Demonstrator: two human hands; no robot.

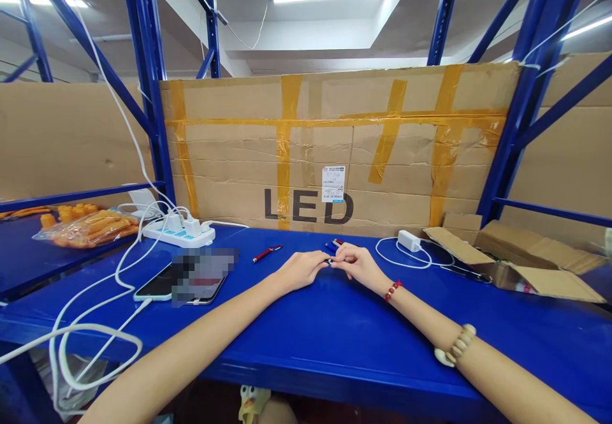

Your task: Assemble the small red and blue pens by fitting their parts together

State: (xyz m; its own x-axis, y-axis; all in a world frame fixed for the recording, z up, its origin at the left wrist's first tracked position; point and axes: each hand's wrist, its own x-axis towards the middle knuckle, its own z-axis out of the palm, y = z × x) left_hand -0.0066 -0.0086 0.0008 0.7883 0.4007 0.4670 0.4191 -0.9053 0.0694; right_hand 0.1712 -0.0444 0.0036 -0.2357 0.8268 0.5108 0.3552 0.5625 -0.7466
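My left hand (300,268) and my right hand (357,262) meet fingertip to fingertip over the blue table (335,335). Together they pinch a small dark pen-like part (329,261), mostly hidden by my fingers. Just behind my right hand lie a few small red and blue pens (337,243). A red pen (267,254) lies alone on the table, left of my left hand. My right wrist wears a red bead bracelet and a pale bead bracelet.
A phone (184,280) lies at the left, with white cables looping to a power strip (178,233). A white charger (409,240) and an open cardboard box (516,264) sit at the right. A bag of orange parts (88,227) rests far left. A taped cardboard wall (335,150) marked LED stands behind.
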